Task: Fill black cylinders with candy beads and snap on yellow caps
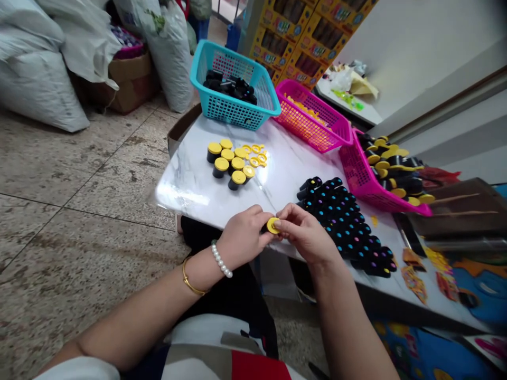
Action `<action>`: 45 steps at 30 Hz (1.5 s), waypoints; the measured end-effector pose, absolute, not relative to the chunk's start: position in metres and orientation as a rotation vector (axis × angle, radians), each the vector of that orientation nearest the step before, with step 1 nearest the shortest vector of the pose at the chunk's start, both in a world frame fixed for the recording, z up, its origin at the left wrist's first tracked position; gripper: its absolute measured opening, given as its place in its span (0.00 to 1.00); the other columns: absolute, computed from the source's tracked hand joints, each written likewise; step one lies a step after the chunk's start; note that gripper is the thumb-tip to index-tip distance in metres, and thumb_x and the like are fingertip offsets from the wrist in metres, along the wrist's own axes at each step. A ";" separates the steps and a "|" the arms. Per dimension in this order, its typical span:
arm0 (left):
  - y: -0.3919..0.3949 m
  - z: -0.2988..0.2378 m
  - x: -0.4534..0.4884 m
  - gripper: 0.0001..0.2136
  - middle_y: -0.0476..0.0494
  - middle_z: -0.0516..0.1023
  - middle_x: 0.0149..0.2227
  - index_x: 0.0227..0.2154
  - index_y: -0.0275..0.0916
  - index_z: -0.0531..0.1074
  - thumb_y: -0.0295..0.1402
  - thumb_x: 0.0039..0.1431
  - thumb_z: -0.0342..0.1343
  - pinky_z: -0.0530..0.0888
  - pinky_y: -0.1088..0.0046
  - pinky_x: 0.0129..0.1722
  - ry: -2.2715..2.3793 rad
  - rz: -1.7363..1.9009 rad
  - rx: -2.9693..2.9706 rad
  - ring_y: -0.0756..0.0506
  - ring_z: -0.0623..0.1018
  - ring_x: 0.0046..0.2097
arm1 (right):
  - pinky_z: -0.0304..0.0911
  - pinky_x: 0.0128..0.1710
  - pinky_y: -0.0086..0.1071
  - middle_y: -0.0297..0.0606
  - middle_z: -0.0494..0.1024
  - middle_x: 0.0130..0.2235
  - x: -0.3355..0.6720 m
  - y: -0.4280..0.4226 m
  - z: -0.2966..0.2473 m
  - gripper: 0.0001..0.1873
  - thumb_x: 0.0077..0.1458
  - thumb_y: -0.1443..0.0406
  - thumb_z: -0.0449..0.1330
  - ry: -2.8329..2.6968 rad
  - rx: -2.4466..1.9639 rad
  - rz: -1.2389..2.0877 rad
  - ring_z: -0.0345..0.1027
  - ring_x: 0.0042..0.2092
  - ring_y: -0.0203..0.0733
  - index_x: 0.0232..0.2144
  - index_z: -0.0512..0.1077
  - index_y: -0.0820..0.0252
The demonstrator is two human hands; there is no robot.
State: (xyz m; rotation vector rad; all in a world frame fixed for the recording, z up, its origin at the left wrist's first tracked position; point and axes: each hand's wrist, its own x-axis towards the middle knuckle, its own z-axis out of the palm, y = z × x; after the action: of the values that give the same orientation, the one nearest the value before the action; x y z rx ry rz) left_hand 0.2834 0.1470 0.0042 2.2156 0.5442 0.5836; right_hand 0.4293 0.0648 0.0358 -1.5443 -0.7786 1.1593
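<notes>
Starting wide: a speckled terrazzo floor (79, 158) runs under everything, white woven sacks (35, 68) are heaped at ten o'clock, and a marble-topped table (277, 169) sits dead ahead. At twelve, a teal plastic basket (222, 108) holds a heap of black pieces (229, 87). At one, a pink plastic basket (304, 132) carries small yellow pieces (304, 110), and at two, a second pink basket (362, 179) is loaded with black-and-yellow pieces (392, 169). On the tabletop at eleven, yellow-capped black cylinders (227, 163) stand just beside loose yellow rings (253, 155), while at three, rows of black pieces with coloured dots (340, 221) lie packed together.

And the action's at six! The left hand (243, 237) has its fingers closed on a dark piece (263, 228), and the right hand (304, 232) pinches a yellow disc (272, 225) against it, fingertips together. This step is all about the fit, and it calls for a steady, square pinch. The fingers hide part of the join.
</notes>
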 end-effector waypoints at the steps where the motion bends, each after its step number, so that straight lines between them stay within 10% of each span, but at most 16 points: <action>1: 0.147 0.004 0.284 0.06 0.48 0.69 0.32 0.35 0.40 0.73 0.35 0.58 0.55 0.68 0.73 0.35 0.553 0.595 2.216 0.48 0.72 0.35 | 0.58 0.24 0.23 0.27 0.70 0.24 0.429 0.064 0.035 0.13 0.45 0.64 0.69 -0.776 -1.545 1.156 0.62 0.24 0.29 0.27 0.67 0.60; 15: 0.148 0.004 0.284 0.07 0.47 0.70 0.35 0.38 0.38 0.71 0.29 0.57 0.53 0.71 0.72 0.37 0.566 0.533 2.177 0.47 0.73 0.37 | 0.68 0.34 0.33 0.41 0.71 0.42 0.390 0.040 0.036 0.18 0.54 0.64 0.62 -1.491 -2.006 0.003 0.67 0.34 0.38 0.48 0.73 0.55; 26: 0.147 0.002 0.285 0.09 0.47 0.71 0.36 0.40 0.39 0.72 0.33 0.56 0.57 0.71 0.71 0.40 0.569 0.554 2.213 0.46 0.73 0.39 | 0.52 0.15 0.25 0.29 0.69 0.19 0.406 0.048 0.022 0.13 0.57 0.55 0.58 -0.704 -1.818 0.614 0.57 0.17 0.31 0.38 0.71 0.56; 33: 0.148 0.003 0.284 0.08 0.47 0.71 0.35 0.39 0.39 0.72 0.33 0.56 0.57 0.71 0.71 0.39 0.574 0.546 2.213 0.46 0.73 0.38 | 0.50 0.17 0.25 0.29 0.66 0.21 0.414 0.041 0.024 0.08 0.53 0.60 0.63 -0.712 -1.706 0.766 0.54 0.19 0.29 0.34 0.75 0.56; 39: 0.148 0.004 0.284 0.07 0.47 0.70 0.34 0.37 0.38 0.72 0.33 0.56 0.57 0.70 0.72 0.37 0.566 0.575 2.213 0.47 0.72 0.37 | 0.63 0.35 0.34 0.38 0.68 0.37 0.403 0.037 0.019 0.17 0.54 0.68 0.60 -1.214 -1.938 -0.241 0.64 0.35 0.39 0.45 0.77 0.46; 45: 0.150 0.004 0.282 0.07 0.48 0.69 0.33 0.38 0.39 0.72 0.31 0.56 0.56 0.69 0.73 0.35 0.530 0.580 2.209 0.48 0.71 0.35 | 0.65 0.32 0.32 0.39 0.70 0.40 0.396 0.025 0.023 0.22 0.58 0.65 0.56 -1.219 -1.941 0.364 0.66 0.36 0.39 0.55 0.68 0.45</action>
State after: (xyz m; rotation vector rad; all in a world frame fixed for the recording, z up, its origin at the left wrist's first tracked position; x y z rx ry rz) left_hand 0.2823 0.1496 0.0040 2.2086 0.5297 0.5801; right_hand 0.3960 0.0250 0.0233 -1.9409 -1.2191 0.3645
